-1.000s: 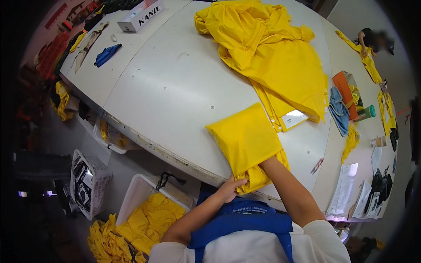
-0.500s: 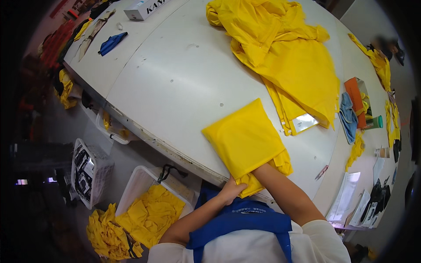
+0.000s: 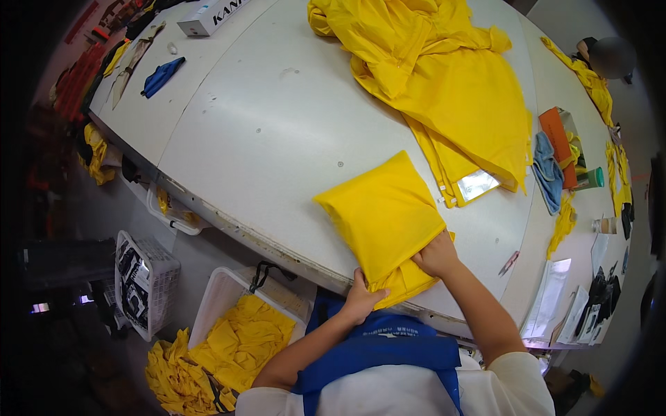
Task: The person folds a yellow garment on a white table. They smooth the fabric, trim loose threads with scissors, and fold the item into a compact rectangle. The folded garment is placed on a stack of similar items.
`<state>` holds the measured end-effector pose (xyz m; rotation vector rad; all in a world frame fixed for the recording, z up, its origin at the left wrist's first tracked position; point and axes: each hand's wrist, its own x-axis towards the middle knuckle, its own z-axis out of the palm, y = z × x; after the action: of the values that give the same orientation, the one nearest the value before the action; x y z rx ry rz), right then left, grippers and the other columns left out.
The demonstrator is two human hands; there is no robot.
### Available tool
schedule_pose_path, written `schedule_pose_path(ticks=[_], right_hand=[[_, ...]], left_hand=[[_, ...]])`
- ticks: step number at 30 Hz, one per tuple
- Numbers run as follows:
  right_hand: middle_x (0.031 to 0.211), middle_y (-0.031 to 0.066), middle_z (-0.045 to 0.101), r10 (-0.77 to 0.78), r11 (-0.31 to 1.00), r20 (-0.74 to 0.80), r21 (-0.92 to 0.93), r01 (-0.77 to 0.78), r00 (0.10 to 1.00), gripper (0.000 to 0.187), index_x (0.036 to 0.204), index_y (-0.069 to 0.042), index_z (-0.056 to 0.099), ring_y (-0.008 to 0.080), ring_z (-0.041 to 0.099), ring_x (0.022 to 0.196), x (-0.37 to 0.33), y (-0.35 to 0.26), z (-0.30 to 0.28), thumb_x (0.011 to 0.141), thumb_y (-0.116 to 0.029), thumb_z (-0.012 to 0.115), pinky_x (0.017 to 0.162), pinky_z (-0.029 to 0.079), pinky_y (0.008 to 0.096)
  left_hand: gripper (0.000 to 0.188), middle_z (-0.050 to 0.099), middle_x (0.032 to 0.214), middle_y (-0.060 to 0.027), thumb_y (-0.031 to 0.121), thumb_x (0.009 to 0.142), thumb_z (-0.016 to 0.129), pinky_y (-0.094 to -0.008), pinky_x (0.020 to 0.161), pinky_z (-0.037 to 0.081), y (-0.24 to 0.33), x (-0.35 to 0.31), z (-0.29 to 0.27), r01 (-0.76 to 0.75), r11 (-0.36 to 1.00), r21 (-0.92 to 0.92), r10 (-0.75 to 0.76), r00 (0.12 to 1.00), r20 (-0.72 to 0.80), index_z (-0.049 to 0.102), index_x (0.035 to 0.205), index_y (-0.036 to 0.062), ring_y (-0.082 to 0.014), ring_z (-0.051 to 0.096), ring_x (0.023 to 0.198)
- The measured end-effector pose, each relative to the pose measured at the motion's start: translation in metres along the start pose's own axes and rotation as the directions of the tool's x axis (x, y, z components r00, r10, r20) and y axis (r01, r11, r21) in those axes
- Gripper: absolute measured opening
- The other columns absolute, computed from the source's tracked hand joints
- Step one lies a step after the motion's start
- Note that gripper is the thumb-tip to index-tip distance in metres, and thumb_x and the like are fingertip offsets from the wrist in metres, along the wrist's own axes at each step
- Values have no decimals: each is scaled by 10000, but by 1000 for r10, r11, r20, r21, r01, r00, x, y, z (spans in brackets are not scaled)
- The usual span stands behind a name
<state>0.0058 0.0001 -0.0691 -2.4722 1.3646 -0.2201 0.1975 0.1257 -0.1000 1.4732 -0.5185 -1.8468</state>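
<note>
A squarish, folded yellow cloth piece [image 3: 381,208], open like a pouch along its near edge, lies at the table's near edge. My left hand [image 3: 362,298] is closed on its near left corner, thumb on top. At the near right edge, my right hand [image 3: 437,256] grips the opening's rim, with its fingertips hidden in the folds. More yellow fabric bunches between the two hands. Just beyond, a large yellow garment [image 3: 451,104] is spread in loose folds, and a shiny clear-and-white packet [image 3: 479,185] shows at its near edge.
A white table [image 3: 263,166] curves across the view. To the right are a blue cloth [image 3: 548,173], an orange box [image 3: 557,139], a green-lidded container [image 3: 591,178] and small snips [image 3: 510,263]. Below left stand white baskets [image 3: 225,288] with yellow fabric. Another person [image 3: 603,59] is at the far right.
My right hand has come out of the cloth piece's opening and moved right to its near right edge. The left hand keeps its corner, thumb now showing. The cloth looks puffier.
</note>
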Motion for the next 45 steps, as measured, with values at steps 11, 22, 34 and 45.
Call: schedule_pose_path(ticks=[11, 22, 34, 45], right_hand=[[1172, 244, 575, 240, 959, 57, 139, -246, 969, 474, 1216, 50, 542, 380, 499, 1160, -60, -103, 32, 874, -276, 579, 1003, 371, 463], [1229, 162, 529, 222, 667, 281, 654, -356, 934, 560, 1272, -35, 509, 312, 499, 1143, 65, -32, -6, 787, -224, 714, 1008, 384, 397], [1045, 100, 547, 199, 385, 582, 693, -610, 788, 538, 1183, 4, 525, 183, 593, 902, 47, -42, -44, 731, -152, 774, 745, 517, 299], [1128, 83, 545, 45, 465, 601, 695, -549, 798, 541, 1236, -36, 508, 146, 549, 989, 52, -33, -60, 767, -155, 751, 855, 470, 277]], left_hand=[[598, 560, 1203, -137, -5, 874, 582, -319, 883, 489, 44, 26, -83, -326, 910, -255, 251, 925, -284, 265, 1381, 32, -208, 566, 1076], [329, 666, 984, -175, 244, 964, 464, -350, 795, 481, 89, 50, -62, -195, 653, 732, 412, 902, -128, 627, 1032, -33, -292, 636, 896], [234, 640, 999, -186, 137, 884, 592, -351, 806, 484, 59, 19, -46, -211, 839, 502, 295, 951, -92, 619, 1074, 3, -287, 624, 939], [153, 631, 854, -150, 149, 855, 613, -360, 717, 483, 82, 28, -40, -516, 390, 763, 562, 789, 247, 626, 965, 44, -300, 609, 820]])
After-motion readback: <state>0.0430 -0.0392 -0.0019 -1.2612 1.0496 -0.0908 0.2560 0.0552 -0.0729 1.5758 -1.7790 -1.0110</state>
